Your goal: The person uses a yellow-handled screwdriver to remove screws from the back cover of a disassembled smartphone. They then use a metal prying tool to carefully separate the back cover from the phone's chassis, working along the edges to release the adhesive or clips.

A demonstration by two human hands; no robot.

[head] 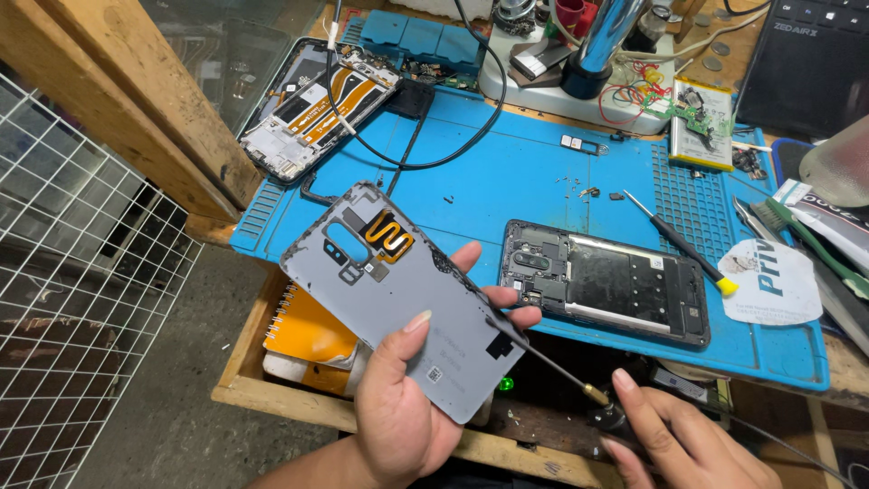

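Closest to me, my left hand [398, 398] clamps the grey phone back cover [403, 299], inner face up, thumb on it and fingers curled behind its far edge. To the right, my right hand [674, 439] pinches the handle end of a thin tool [543, 360] whose tip touches the cover's edge. So the cover is already off. Just beyond, on the blue work mat [507, 181], the opened phone body [605, 282] lies with its shield plate still on, a yellow-tipped screwdriver [681, 243] beside it and loose screws [579, 188] near. Farther back lies another stripped phone frame [317, 109].
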